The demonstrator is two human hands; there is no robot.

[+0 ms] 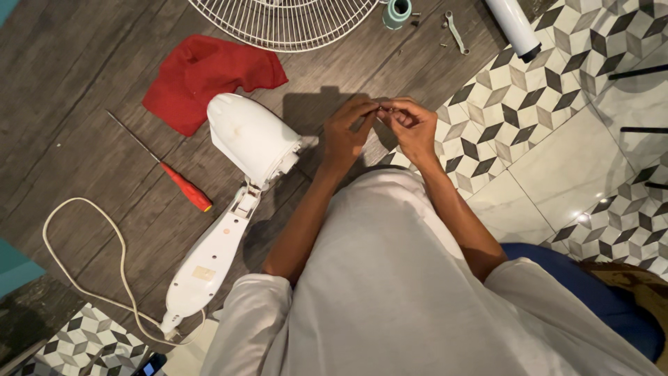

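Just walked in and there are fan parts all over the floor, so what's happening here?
A person is bent over the floor with both hands together, the left hand and right hand pinching something too small to identify between their fingertips. Beside them lies a white fan motor housing on its neck, with a red screwdriver, a red cloth, the wire fan guard and a small wrench nearby.
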